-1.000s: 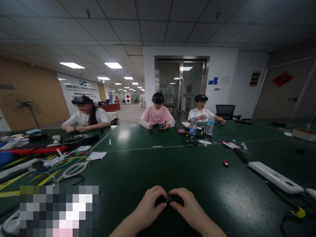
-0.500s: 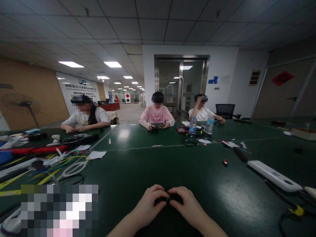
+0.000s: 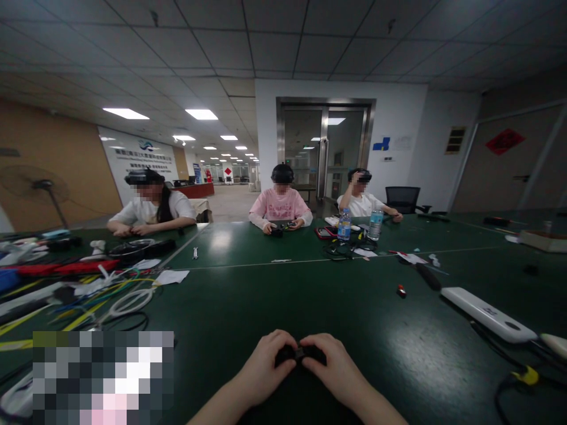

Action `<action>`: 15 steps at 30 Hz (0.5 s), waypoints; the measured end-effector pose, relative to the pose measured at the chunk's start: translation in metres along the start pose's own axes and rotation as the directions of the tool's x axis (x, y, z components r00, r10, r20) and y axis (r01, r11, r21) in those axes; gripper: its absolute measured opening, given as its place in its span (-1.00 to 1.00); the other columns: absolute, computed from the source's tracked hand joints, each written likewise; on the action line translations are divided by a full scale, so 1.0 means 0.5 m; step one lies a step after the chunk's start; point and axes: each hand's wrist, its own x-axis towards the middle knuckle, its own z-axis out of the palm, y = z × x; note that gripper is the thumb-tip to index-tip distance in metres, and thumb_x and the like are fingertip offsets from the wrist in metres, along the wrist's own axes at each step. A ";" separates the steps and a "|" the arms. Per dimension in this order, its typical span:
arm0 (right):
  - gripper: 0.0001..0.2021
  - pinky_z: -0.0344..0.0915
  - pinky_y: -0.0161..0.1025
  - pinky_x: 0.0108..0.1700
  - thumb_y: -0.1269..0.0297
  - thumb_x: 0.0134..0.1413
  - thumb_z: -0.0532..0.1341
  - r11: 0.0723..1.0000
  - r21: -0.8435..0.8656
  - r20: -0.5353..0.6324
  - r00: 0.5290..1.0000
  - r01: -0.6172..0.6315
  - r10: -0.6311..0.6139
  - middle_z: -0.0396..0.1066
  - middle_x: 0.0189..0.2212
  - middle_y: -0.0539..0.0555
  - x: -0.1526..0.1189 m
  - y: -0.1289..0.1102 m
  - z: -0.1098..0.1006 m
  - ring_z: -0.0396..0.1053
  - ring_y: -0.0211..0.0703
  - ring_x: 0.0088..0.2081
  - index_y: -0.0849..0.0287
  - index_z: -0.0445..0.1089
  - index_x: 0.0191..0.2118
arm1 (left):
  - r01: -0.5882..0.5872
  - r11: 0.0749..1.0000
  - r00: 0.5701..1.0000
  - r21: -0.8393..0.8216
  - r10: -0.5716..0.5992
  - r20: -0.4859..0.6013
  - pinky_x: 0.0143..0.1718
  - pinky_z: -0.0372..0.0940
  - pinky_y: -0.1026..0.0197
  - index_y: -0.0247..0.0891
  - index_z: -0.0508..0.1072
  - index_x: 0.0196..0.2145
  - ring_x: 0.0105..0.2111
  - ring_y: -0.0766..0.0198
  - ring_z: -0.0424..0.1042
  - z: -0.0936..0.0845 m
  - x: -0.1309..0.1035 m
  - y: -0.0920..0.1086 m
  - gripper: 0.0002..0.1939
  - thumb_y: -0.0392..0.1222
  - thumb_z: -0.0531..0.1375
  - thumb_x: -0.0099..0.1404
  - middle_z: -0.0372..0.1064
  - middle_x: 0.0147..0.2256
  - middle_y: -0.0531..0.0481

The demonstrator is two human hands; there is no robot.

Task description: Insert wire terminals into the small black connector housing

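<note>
At the near middle of the green table (image 3: 248, 307), my left hand (image 3: 271, 365) and my right hand (image 3: 328, 367) face each other. Between them is a small black object (image 3: 300, 353), gripped from both sides by fingers and thumbs. Its left end lies within my left hand and its right end within my right hand, so both ends are partly hidden. The object is dark and its details are too small to make out. The fingertips of the two hands nearly meet above it.
Cables (image 3: 130, 302) and tools crowd the left side. A white power bank-like device (image 3: 487, 313), a small red item (image 3: 401, 290) and a black-handled tool (image 3: 427, 276) lie right. Two bottles (image 3: 344, 225) stand farther back. Three people sit across the table.
The view has shifted slightly. Both hands keep their hold on the black object, with only a very small change in how it sits between the fingers.
</note>
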 end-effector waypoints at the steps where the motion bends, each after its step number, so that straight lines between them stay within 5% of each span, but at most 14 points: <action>1: -0.74 0.21 -0.15 -0.01 0.29 -0.05 0.24 1.000 -0.001 0.000 1.000 0.003 -0.003 0.45 -0.15 0.00 0.001 0.000 0.000 0.34 -0.05 -0.07 -0.03 0.45 -0.16 | -0.003 1.000 1.000 0.004 0.003 -0.002 -0.02 0.17 0.16 -0.12 0.37 -0.18 -0.09 0.18 0.27 0.000 0.000 0.000 -0.76 -0.31 0.16 0.17 0.31 -0.11 0.02; 15: -0.73 0.20 -0.17 0.00 0.29 -0.06 0.25 1.000 -0.010 -0.001 1.000 0.008 -0.008 0.46 -0.15 0.01 0.001 -0.002 -0.002 0.34 -0.05 -0.07 -0.01 0.45 -0.15 | 0.014 1.000 1.000 0.001 -0.014 0.027 0.06 0.12 0.09 -0.11 0.45 -0.22 0.00 0.14 0.24 -0.003 -0.001 0.002 -0.81 -0.28 0.16 0.19 0.26 -0.04 -0.02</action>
